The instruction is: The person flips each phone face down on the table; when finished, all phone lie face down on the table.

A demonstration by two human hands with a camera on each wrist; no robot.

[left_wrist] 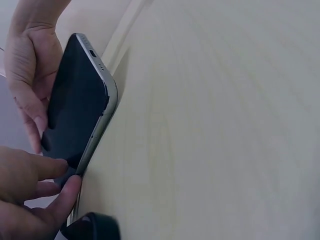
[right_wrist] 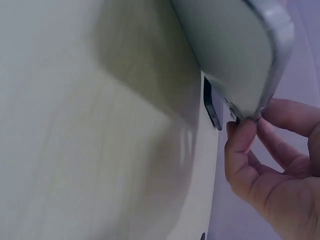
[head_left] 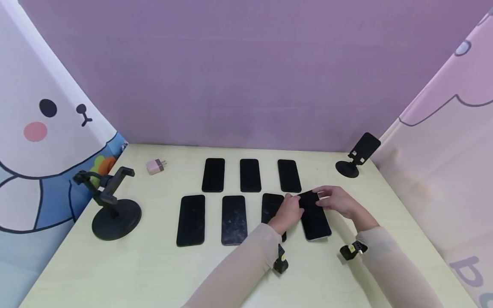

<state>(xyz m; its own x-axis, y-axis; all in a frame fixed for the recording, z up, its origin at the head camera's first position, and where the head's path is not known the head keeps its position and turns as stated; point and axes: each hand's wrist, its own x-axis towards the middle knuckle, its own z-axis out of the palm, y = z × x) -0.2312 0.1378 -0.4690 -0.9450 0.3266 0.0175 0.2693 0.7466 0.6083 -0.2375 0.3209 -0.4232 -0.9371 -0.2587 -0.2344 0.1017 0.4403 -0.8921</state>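
Both hands hold one black-screened smartphone (head_left: pixel 316 220) at its far end, with the screen up and tilted. My left hand (head_left: pixel 289 210) pinches its left edge; in the left wrist view the thumb and fingers (left_wrist: pixel 50 167) close on that edge. My right hand (head_left: pixel 339 202) grips the far right corner, and in the right wrist view its fingers (right_wrist: pixel 242 142) pinch the corner below the pale back (right_wrist: pixel 230 45). Shadow shows on the table under the raised phone. Beneath my left hand lies another phone (head_left: pixel 271 205), partly covered by the hand and wrist.
Three phones (head_left: pixel 250 175) lie in a back row; two more (head_left: pixel 191 220) lie front left. A black phone stand (head_left: pixel 117 219) is at the left, a smaller one (head_left: pixel 348 169) at the back right. A pink charger plug (head_left: pixel 155 166) sits back left. Fabric walls (head_left: pixel 246 85) border the table (head_left: pixel 135 273).
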